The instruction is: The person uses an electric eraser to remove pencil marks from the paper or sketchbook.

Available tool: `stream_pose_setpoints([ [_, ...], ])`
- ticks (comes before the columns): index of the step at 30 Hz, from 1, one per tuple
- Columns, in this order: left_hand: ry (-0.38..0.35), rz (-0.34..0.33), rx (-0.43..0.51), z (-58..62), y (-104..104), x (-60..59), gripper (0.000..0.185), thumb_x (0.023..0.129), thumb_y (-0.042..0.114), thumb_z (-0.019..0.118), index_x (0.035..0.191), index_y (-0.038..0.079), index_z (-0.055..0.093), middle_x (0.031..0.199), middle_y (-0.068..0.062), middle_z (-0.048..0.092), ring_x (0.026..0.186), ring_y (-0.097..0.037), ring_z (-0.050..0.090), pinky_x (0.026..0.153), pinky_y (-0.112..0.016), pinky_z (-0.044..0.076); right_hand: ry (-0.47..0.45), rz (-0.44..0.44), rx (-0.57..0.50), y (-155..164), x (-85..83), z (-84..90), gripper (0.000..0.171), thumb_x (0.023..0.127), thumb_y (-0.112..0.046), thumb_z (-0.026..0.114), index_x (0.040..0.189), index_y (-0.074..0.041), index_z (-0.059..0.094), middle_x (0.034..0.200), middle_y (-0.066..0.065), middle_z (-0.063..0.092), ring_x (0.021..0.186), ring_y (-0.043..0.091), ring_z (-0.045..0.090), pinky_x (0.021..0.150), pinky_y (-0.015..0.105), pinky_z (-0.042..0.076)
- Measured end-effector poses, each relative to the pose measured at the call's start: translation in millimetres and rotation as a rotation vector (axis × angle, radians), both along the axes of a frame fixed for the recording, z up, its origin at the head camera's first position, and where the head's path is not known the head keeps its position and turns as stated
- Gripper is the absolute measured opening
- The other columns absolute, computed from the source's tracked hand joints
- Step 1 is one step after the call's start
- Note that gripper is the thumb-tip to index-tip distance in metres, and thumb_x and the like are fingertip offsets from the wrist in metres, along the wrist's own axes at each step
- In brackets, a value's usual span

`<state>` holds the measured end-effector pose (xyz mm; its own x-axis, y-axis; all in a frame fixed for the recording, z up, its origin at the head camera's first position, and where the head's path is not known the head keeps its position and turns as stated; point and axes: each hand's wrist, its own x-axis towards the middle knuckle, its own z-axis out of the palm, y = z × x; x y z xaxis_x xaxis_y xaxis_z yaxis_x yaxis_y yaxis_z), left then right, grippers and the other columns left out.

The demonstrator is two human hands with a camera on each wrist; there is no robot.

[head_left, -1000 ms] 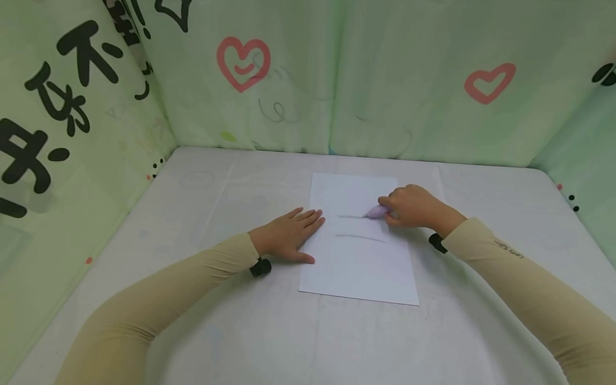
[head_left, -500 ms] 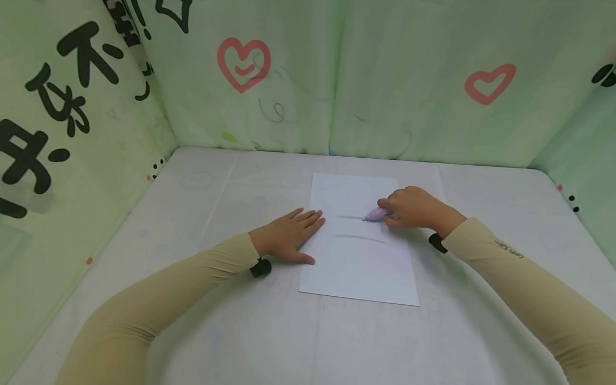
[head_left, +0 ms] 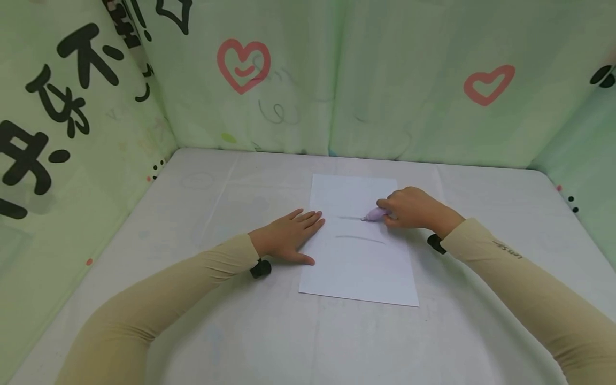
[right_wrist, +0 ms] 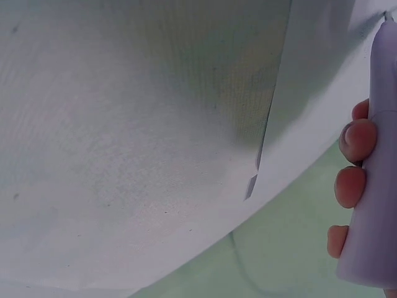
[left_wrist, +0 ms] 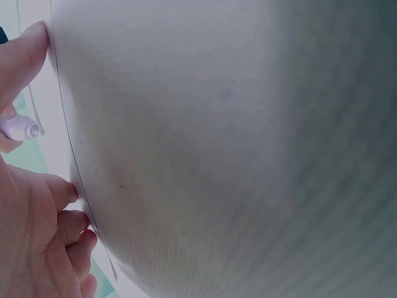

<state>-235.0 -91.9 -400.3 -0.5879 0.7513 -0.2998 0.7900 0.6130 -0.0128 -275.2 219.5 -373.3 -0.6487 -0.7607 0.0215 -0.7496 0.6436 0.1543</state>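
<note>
A white sheet of paper [head_left: 356, 275] lies on the white-covered table, with two thin grey lines across its middle. My left hand [head_left: 290, 235] rests with spread, straight fingers on the sheet's left edge; its thumb [left_wrist: 28, 53] and fingertips touch the edge in the left wrist view. In my right hand [head_left: 415, 207] I grip a thick lilac pen-shaped tool [right_wrist: 378, 205], fingers wrapped round its barrel. Its narrow metal tip [right_wrist: 388, 15] points left and meets the paper at the upper line [head_left: 348, 217]. The lower line [head_left: 360, 237] curves slightly below it.
A white cloth with faint creases covers the table [head_left: 231, 331]. Pale green curtains [head_left: 394, 80] with hearts and black characters hang round the back and sides. A black band with a small device [head_left: 261, 268] sits at each wrist.
The tool's tip has shifted very slightly left and towards me, staying at the upper line. My left hand and the sheet have stayed in place.
</note>
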Motion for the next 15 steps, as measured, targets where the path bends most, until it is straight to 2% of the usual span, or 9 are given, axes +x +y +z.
stream_pose_setpoints([
  [15,0.006,-0.002,0.002,-1.1,-0.5,-0.1,0.095,0.088,0.067,0.042,0.152,0.006,0.007,0.16,-0.01,0.007,0.148,-0.022,0.01,0.121,-0.039,0.006,-0.02,-0.005,-0.011,-2.0,0.5,0.6,0.008,0.077,-0.013,0.06,0.075,-0.011,0.053,0.054,-0.001,0.046,0.051,0.013,0.041,0.048,0.029,0.034],
])
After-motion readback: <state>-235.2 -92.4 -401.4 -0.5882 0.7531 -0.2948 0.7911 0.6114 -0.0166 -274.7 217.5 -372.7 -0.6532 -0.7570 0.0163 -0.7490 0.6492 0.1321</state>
